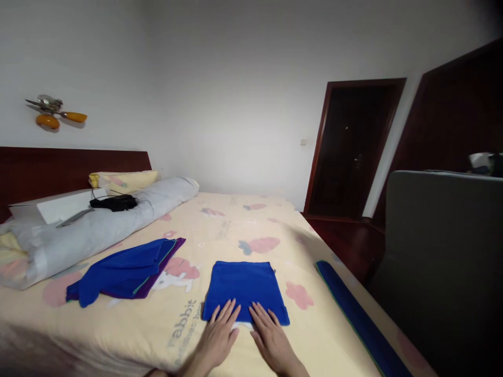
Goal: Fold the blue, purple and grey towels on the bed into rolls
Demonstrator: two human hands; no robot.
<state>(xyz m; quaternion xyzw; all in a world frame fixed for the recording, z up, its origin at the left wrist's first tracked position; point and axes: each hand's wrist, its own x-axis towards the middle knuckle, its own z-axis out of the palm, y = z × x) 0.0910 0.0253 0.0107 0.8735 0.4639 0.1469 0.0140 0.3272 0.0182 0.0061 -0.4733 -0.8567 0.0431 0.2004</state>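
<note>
A blue cloth [245,285], folded into a rough square, lies flat on the bed in front of me. Fingers spread, my left hand [220,335] rests on its near edge at the left. My right hand [271,335] lies flat on the same edge, a little to the right, with its fingers stretched out. Both palms reach past the cloth onto the sheet. To the left is a loosely heaped blue and purple cloth [126,269] with green edging. Along the right side of the bed runs a long, narrow folded blue cloth [357,314].
The bed's cream sheet [243,220] carries carrot and rabbit prints. A rolled grey quilt [118,225], a white box [66,204], a black pouch [113,202] and a yellow pillow [129,180] lie near the headboard [70,162]. A dark chair back [440,251] stands at the right.
</note>
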